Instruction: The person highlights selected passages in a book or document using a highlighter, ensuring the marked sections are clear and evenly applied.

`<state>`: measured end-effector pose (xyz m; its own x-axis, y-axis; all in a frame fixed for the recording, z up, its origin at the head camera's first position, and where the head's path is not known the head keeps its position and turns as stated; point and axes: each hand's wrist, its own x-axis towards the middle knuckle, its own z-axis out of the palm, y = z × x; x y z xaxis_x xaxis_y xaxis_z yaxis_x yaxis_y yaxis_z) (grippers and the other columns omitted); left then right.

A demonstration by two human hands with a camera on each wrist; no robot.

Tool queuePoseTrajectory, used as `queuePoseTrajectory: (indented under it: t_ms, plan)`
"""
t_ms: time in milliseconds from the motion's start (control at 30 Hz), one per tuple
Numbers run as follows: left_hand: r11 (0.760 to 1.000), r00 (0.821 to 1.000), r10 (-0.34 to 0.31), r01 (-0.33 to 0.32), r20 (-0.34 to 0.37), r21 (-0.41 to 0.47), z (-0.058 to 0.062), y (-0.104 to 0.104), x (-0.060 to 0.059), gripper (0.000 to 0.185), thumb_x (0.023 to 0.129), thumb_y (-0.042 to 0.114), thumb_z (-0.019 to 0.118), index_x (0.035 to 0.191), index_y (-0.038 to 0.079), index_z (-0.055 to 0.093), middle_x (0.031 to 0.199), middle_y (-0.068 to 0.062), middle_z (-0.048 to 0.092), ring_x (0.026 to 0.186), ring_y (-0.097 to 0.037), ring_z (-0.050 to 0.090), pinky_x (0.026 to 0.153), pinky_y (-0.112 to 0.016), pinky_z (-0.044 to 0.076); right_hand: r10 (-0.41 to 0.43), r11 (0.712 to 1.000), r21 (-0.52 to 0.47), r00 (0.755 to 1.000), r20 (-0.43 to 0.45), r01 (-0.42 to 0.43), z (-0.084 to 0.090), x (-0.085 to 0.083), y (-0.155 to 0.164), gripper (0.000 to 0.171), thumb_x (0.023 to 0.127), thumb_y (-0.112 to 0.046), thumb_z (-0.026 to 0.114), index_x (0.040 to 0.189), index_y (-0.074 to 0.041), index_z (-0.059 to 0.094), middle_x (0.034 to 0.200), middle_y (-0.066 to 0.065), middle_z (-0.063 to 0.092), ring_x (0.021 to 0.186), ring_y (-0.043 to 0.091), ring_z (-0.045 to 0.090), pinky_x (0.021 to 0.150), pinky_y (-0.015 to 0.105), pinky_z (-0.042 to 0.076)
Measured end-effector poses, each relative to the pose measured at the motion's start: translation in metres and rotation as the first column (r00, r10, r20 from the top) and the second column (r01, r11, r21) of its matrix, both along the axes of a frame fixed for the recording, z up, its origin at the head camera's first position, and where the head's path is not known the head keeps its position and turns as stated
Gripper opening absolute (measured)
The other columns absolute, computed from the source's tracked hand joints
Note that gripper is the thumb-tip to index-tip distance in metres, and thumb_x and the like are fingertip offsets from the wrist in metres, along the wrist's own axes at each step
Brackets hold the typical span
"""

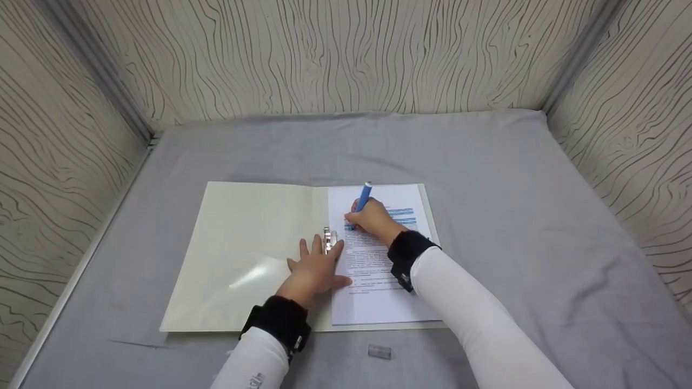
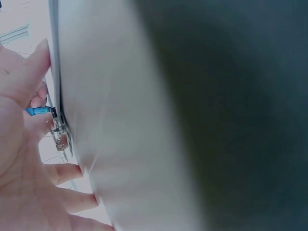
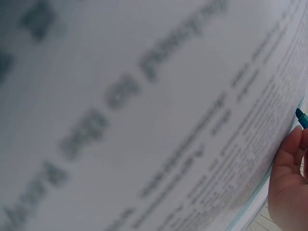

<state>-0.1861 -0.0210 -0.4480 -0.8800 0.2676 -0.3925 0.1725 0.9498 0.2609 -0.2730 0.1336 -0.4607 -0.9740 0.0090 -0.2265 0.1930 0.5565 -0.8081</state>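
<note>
My right hand [image 1: 373,217] grips a blue highlighter [image 1: 363,195], its tip down at the printed sheet [image 1: 378,308]. Blue marking covers several upper lines of that sheet. In the right wrist view the hand [image 3: 288,183] and the dark highlighter tip [image 3: 301,117] show at the right edge. Fingers spread, my left hand [image 1: 316,270] rests across the folder's spine, its thumb on the sheet's left margin. Just beyond its fingertips is a metal clip [image 1: 327,237], also visible in the left wrist view beside the highlighter [image 2: 38,110]. The pale folder [image 1: 243,227] lies open beneath the sheet.
A small translucent grey piece [image 1: 379,351], perhaps a cap, lies on the grey cloth [image 1: 513,189] in front of the folder. Wood-grain patterned panels [image 1: 324,54] stand at the back and both sides. A metal edge [image 1: 75,275] runs along the left.
</note>
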Motion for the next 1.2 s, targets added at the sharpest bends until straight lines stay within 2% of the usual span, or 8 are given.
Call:
queuePoseTrajectory:
  t_ms: [400, 800, 1200]
  plan:
    - [1.0, 1.0, 0.01, -0.01, -0.011, 0.022, 0.0, -0.001, 0.001, 0.083, 0.076, 0.052, 0.069, 0.146, 0.029, 0.032, 0.152, -0.021, 0.013, 0.136, -0.049, 0.006, 0.094, -0.072, 0.02, 0.001, 1.0, -0.028, 1.0, -0.004, -0.001, 0.001, 0.002, 0.004, 0.023, 0.082, -0.016, 0.068, 0.07, -0.012, 0.049, 0.058, -0.003, 0.046, 0.05, 0.01, 0.044, 0.05, 0.022, 0.036]
    - [1.0, 1.0, 0.009, -0.009, -0.003, 0.007, 0.001, 0.0, 0.001, 0.083, 0.076, 0.054, 0.069, 0.146, 0.029, 0.031, 0.153, -0.02, 0.012, 0.136, -0.049, 0.005, 0.094, -0.073, 0.019, -0.012, 1.0, -0.026, 1.0, 0.026, 0.013, 0.005, 0.005, 0.01, 0.02, 0.085, -0.02, 0.067, 0.077, -0.011, 0.052, 0.063, -0.001, 0.047, 0.057, 0.013, 0.045, 0.056, 0.026, 0.036]
    - [1.0, 1.0, 0.005, -0.005, 0.002, 0.005, 0.001, 0.0, 0.0, 0.083, 0.077, 0.054, 0.068, 0.147, 0.03, 0.03, 0.153, -0.021, 0.011, 0.136, -0.048, 0.005, 0.094, -0.072, 0.019, -0.009, 1.0, -0.012, 1.0, 0.015, 0.009, 0.003, 0.004, 0.015, 0.021, 0.083, -0.019, 0.068, 0.073, -0.011, 0.051, 0.06, -0.002, 0.047, 0.052, 0.011, 0.046, 0.051, 0.023, 0.037]
